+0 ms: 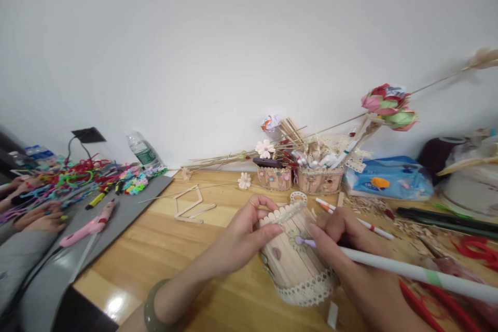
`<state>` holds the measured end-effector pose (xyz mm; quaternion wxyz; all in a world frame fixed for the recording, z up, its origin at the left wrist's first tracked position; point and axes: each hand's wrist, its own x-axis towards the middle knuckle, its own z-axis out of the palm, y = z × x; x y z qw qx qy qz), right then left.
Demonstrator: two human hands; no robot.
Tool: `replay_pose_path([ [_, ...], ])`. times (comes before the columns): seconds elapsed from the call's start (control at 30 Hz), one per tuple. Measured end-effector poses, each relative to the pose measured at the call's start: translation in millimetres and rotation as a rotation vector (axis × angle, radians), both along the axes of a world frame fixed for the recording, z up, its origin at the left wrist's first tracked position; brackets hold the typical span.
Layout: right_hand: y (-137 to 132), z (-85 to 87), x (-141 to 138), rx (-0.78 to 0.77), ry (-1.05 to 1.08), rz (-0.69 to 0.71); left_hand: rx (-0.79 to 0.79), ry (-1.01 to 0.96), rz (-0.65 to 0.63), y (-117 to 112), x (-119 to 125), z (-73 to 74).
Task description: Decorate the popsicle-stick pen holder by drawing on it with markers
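Observation:
My left hand [252,233] grips the rim of a small craft-stick holder [293,264], thumb in front and fingers behind. The holder leans on its side, with white lace around one end and a glittery band near the scalloped rim. A pale green flower shape [299,241] and a small purple-brown oval [276,253] sit on its front. In my right hand [350,254] is a white marker pen [404,267] with a green band, pinched between thumb and fingers. Its lavender tip is at the flower's centre; whether it touches, I cannot tell.
Behind stand two decorated craft-stick holders [274,179] with pens and flowers. To the right are a blue tissue pack [389,179], wood scraps and red-handled scissors [422,303]. At left, a pink glue gun [91,225] lies near pipe cleaners and another person's hands [42,218].

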<state>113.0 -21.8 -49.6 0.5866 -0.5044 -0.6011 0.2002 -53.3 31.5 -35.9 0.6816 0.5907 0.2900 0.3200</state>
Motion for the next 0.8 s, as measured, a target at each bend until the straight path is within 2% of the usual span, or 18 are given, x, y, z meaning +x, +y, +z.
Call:
replay_pose_path([
  [0.37,0.0,0.5,-1.1,-0.014,0.069,0.042,0.013,0.018,0.004,-0.6,-1.7,-1.9],
  [0.8,-2.0,10.1,-1.0,0.086,-0.074,-0.032,0.016,0.012,0.004,-0.8,-0.9,-1.5],
])
